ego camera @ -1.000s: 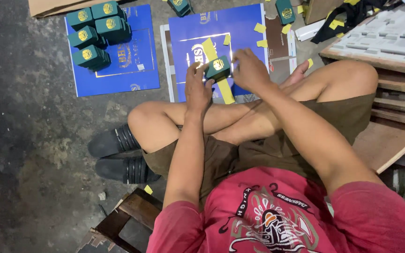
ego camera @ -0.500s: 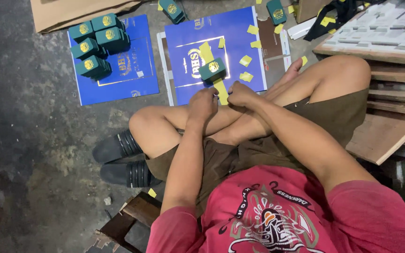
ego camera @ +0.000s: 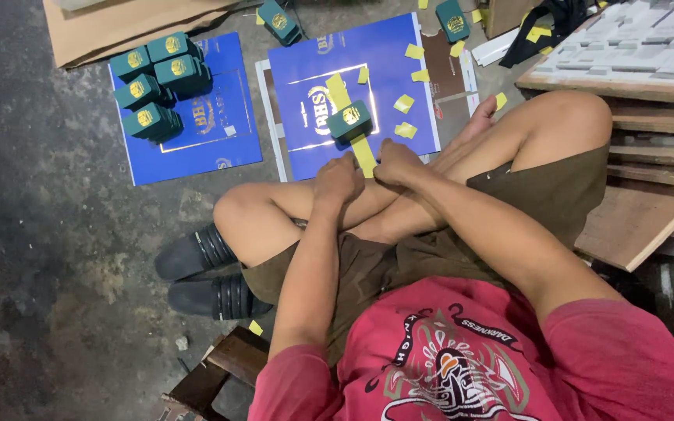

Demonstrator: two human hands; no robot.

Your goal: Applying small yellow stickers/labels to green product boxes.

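Left hand (ego camera: 338,179) and right hand (ego camera: 396,161) pinched shut on the near end of a yellow strip (ego camera: 363,153) under the small green box (ego camera: 349,121) on the blue sheet (ego camera: 368,54); best pulled evenly, keeping box steady.

Green box (ego camera: 349,121) blocks ahead (bare blue sheet (ego camera: 384,54) beyond).
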